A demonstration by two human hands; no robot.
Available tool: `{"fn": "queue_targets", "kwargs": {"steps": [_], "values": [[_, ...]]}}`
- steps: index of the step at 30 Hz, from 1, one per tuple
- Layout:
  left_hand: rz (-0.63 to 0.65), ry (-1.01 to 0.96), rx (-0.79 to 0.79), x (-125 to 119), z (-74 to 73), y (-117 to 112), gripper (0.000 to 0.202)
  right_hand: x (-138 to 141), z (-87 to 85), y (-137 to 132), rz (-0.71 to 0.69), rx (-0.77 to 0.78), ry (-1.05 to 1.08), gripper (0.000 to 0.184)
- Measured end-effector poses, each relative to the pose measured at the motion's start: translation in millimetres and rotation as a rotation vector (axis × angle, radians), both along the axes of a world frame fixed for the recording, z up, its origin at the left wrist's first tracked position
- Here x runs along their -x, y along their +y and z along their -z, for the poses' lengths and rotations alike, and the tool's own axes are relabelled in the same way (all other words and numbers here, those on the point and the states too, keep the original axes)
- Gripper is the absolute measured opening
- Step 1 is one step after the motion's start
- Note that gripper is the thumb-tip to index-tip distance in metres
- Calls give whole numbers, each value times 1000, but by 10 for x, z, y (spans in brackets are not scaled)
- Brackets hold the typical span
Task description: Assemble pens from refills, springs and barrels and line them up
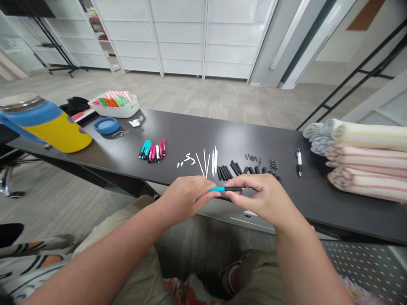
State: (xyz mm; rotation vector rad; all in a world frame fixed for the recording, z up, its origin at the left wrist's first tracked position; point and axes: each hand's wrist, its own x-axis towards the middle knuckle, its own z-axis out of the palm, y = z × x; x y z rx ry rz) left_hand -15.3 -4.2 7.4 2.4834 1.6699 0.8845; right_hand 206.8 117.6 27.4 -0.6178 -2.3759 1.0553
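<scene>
A pen (pixel 232 189) with a teal barrel and black grip is held level above the table's near edge. My left hand (pixel 190 195) is closed around its teal end. At the black end, my right hand (pixel 259 195) pinches the grip between thumb and fingers, and a thin tip shows past it. Just beyond my hands lie thin white refills (pixel 215 160), black grip sleeves (pixel 237 167), small white pieces (pixel 187 159), small springs (pixel 272 164) and small dark pieces (pixel 252 158). Farther left is a group of teal, pink and white pen barrels (pixel 152 151).
On the dark table (pixel 184 127), an assembled white pen (pixel 299 162) lies right, near rolled towels (pixel 365 159). A yellow-blue flask (pixel 47 123), blue lid (pixel 106 126), crumpled tissue (pixel 135 123) and white basket (pixel 116 111) stand left. Another person's striped clothing (pixel 34 267) shows at lower left.
</scene>
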Motion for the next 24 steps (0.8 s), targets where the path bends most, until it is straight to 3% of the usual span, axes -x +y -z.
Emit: {"fn": "queue_targets", "kwargs": {"steps": [24], "values": [[12, 13, -41, -4, 1, -3, 35, 16, -18, -8, -54, -4, -40, 11]]}}
